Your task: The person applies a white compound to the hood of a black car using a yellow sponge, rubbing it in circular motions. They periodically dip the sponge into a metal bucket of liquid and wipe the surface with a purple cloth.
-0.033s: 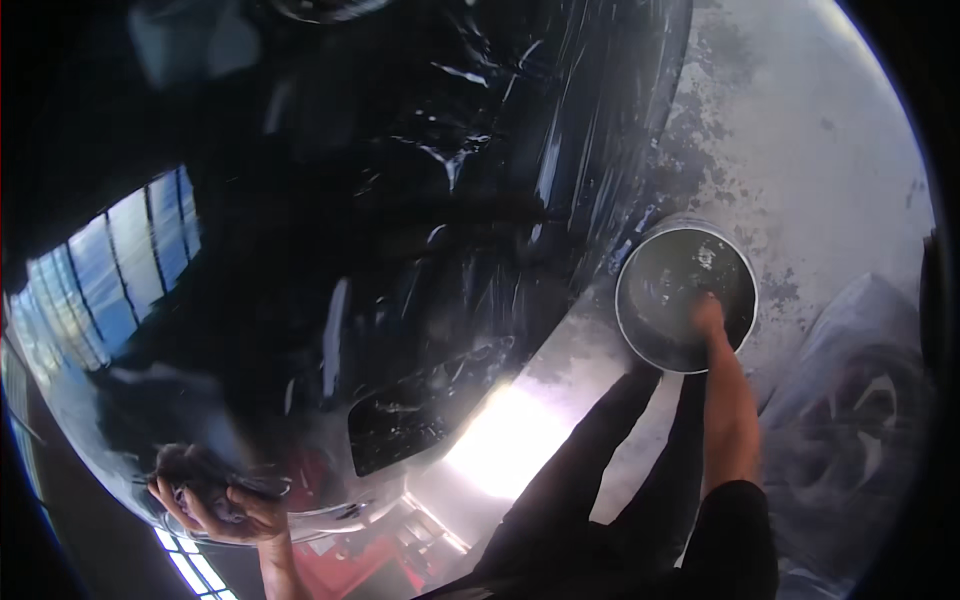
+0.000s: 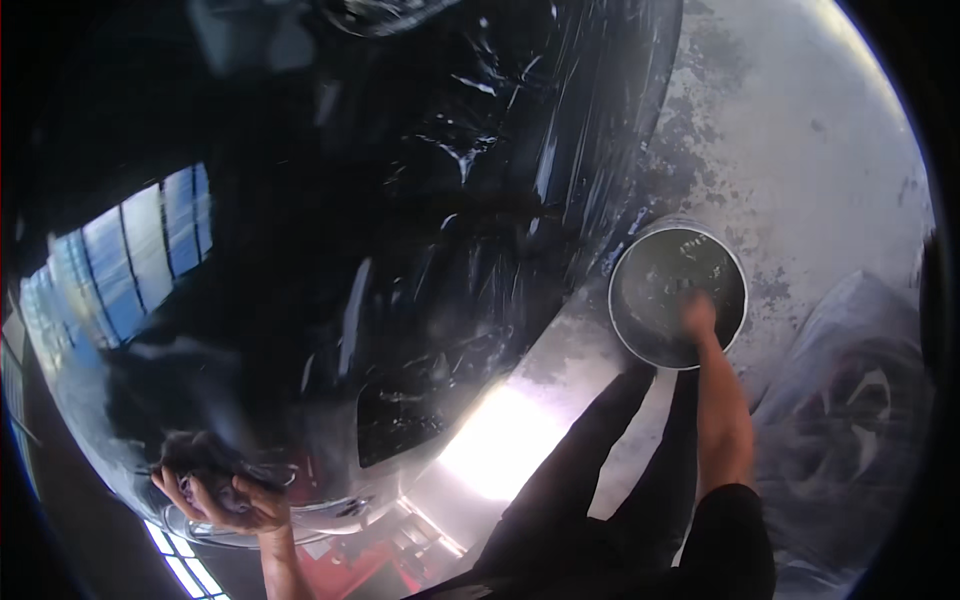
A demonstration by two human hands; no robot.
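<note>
My left hand (image 2: 228,505) is at the lower left, its fingers bent round a dark, crumpled cloth (image 2: 205,468) against a glossy black curved body panel (image 2: 300,250), apparently a car's. The panel mirrors a barred window and carries wet-looking streaks. My right arm reaches down into a round, light-rimmed bucket (image 2: 612,300) at the right. Inside, greenish-grey water (image 2: 665,285) has bright ripples on it. My right hand (image 2: 699,315) is at the water, blurred and partly under the surface; its fingers cannot be made out.
The bucket stands on a grey, patchy floor (image 2: 800,150), close to the panel's edge and just beyond my dark-trousered legs. A crumpled translucent plastic sheet (image 2: 840,400) lies at the right. Bright glare (image 2: 505,440) falls on the floor near my legs, with red objects (image 2: 345,572) below it.
The view has shifted slightly, the panel moving right in it. My right hand has moved a little left within the bucket, and the ripples differ. My left hand keeps its grip.
</note>
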